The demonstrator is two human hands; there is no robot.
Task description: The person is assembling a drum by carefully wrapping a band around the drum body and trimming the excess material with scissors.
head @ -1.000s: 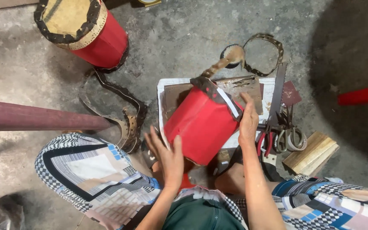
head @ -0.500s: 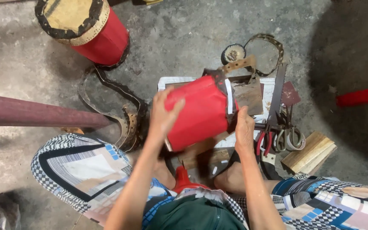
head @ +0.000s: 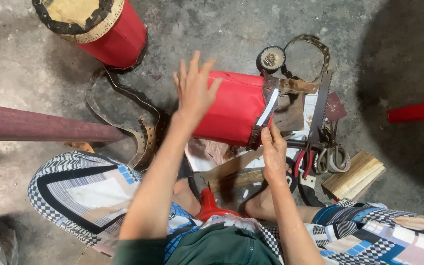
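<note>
Since the earlier frames the red drum body (head: 231, 110) has been turned from a tilted stance to lie on its side across the centre of the frame, and the left hand (head: 195, 88) has been lifted from its lower flank to its upper left end. That hand is spread, fingers splayed, the palm laid on the red shell rather than closed round it, seemingly so the shell is kept from rolling. The right hand (head: 274, 149) is pinched at the drum's right rim, where a white strip (head: 268, 108) and dark skin edging (head: 290, 105) meet; what is gripped between the fingertips cannot be told.

The drum is rested on a pale sheet (head: 207, 154) over the concrete floor (head: 212, 29), just above wooden slats (head: 234, 172). To the right, room is crowded by a saw blade (head: 320, 105), pliers (head: 305, 159) and a wooden block (head: 354, 174). At left a metal band (head: 138, 122) curls near the shell, and a maroon pole (head: 40, 125) lies beyond. A second red drum (head: 99, 27) stands upper left, well apart; bare floor is left along the top.
</note>
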